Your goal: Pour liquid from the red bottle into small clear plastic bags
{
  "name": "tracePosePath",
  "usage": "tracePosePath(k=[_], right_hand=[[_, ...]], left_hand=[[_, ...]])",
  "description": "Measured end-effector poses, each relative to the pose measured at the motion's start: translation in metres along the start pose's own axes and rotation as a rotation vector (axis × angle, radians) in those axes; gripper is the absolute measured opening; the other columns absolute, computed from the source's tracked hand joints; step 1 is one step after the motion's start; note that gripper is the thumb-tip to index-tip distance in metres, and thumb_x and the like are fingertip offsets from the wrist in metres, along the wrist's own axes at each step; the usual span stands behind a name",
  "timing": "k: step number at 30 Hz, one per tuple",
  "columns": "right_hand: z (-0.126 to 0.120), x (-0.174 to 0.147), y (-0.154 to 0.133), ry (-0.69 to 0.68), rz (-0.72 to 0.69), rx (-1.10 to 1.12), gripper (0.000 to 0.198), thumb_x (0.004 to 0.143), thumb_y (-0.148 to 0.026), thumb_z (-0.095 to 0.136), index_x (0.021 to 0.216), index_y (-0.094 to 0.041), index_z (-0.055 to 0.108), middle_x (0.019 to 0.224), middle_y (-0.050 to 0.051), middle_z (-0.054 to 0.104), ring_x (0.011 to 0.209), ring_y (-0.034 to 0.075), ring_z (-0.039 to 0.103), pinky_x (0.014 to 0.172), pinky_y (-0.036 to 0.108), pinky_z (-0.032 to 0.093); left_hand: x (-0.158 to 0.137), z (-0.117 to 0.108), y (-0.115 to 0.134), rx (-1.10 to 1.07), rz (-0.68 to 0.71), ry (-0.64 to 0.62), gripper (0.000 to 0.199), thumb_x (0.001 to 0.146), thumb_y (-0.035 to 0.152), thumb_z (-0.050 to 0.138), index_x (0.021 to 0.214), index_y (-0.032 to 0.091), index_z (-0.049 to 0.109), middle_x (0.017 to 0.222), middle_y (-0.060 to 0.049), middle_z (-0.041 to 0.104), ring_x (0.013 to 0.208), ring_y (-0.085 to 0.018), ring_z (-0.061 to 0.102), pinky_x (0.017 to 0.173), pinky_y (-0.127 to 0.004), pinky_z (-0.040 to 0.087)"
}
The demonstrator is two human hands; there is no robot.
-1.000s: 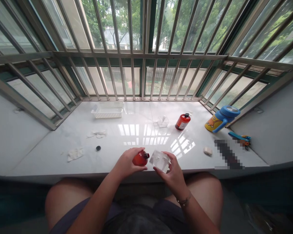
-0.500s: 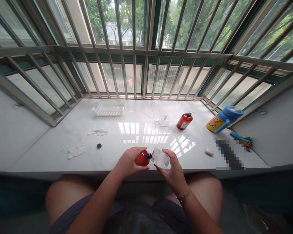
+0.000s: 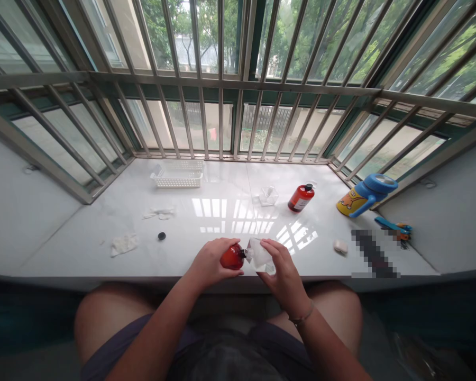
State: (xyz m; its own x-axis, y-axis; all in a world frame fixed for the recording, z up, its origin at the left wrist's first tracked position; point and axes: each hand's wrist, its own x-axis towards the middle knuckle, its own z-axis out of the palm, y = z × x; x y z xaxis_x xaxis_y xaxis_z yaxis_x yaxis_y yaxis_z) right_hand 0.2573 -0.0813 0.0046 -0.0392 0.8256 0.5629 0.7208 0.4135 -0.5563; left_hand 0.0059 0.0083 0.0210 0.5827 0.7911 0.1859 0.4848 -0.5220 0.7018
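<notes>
Over the front edge of a white bench, a person's left hand has its grip around a sideways-tipped red bottle, neck just beside a clear container grasped in the right hand, a black cap lying farther left.

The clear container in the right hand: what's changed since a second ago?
The clear container in the right hand has turned, its narrow end now at or very near the mouth of the red bottle in the left hand. Both hands kept hold; things on the counter stayed put.
</notes>
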Motion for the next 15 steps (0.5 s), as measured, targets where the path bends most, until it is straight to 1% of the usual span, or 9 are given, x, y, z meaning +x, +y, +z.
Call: tracePosePath(k=[8,12,15], right_hand=[[-0.004,0.010,-0.003,-0.041,-0.037,-0.049,0.084,0.089,-0.006,0.068,0.162,-0.040,0.046,0.149,0.009,0.061,0.140,0.035,0.059,0.118,0.061,0.054],[-0.007,0.016,-0.006,-0.051,-0.071,-0.080,0.085,0.089,-0.005,0.068,0.163,-0.040,0.044,0.148,0.010,0.061,0.138,0.035,0.059,0.115,0.061,0.056],[-0.009,0.020,-0.009,-0.059,-0.088,-0.095,0.081,0.090,-0.006,0.067,0.161,-0.037,0.045,0.147,0.012,0.061,0.137,0.036,0.060,0.113,0.062,0.057]], left_hand=[[-0.001,-0.002,-0.003,-0.060,-0.010,0.036,0.081,0.069,0.045,0.099,0.143,0.033,0.068,0.137,-0.008,0.076,0.126,-0.035,0.071,0.112,-0.048,0.055],[-0.001,-0.002,-0.004,-0.065,-0.010,0.039,0.081,0.071,0.044,0.099,0.143,0.031,0.067,0.137,-0.008,0.075,0.126,-0.034,0.071,0.112,-0.048,0.055],[-0.001,-0.003,-0.004,-0.062,-0.013,0.042,0.080,0.071,0.043,0.099,0.143,0.030,0.066,0.137,-0.009,0.075,0.126,-0.034,0.071,0.112,-0.048,0.056]])
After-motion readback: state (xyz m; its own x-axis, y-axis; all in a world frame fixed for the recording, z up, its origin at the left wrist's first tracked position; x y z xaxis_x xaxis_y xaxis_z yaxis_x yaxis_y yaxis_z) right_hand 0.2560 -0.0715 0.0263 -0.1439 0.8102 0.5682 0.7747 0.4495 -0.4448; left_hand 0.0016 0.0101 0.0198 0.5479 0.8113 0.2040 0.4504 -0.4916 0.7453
